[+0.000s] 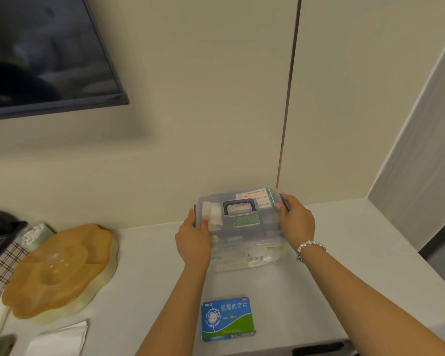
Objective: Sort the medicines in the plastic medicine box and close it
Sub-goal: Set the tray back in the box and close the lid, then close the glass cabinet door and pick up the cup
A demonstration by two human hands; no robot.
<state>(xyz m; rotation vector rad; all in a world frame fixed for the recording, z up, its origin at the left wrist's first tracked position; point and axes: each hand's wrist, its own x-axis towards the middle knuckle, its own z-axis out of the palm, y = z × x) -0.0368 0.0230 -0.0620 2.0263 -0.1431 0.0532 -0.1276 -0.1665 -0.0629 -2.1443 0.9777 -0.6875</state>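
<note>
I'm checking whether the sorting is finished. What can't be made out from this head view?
- Side latches of the medicine box: covered by the left hand and right hand, so locked or not is unclear.
- Lower compartment contents: blurred through the clear wall.
- Labels on the boxes under the lid: too small to read.
- Small print on the blue medicine packet: too small.

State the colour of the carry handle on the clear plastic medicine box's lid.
Dark navy blue handle, seen best in the head view.
</note>
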